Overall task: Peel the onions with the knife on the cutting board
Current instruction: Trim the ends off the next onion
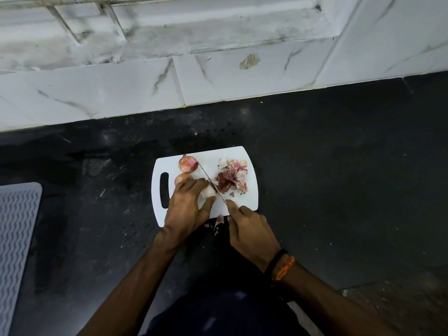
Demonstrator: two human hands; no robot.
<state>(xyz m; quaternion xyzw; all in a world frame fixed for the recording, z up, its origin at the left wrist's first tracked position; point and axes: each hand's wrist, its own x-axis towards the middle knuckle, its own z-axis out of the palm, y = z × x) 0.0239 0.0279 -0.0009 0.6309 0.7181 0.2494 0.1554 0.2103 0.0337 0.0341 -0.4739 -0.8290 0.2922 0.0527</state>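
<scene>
L hand (188, 204) is gripping pale onion (209, 191) on cutting board (249, 190); R hand (251, 235) is clamping knife (213, 184), blade touching it.

The white cutting board (208, 154) is crowded. Two onions (187, 163) sit at its far left, a heap of peels (234, 175) fills its right side, and the knife (211, 183) lies slanted between them. Both hands cover the near edge. The dark counter (339, 166) to the right is open. A grey mat (19, 226) lies far left. The tiled wall (218, 76) blocks the back.
</scene>
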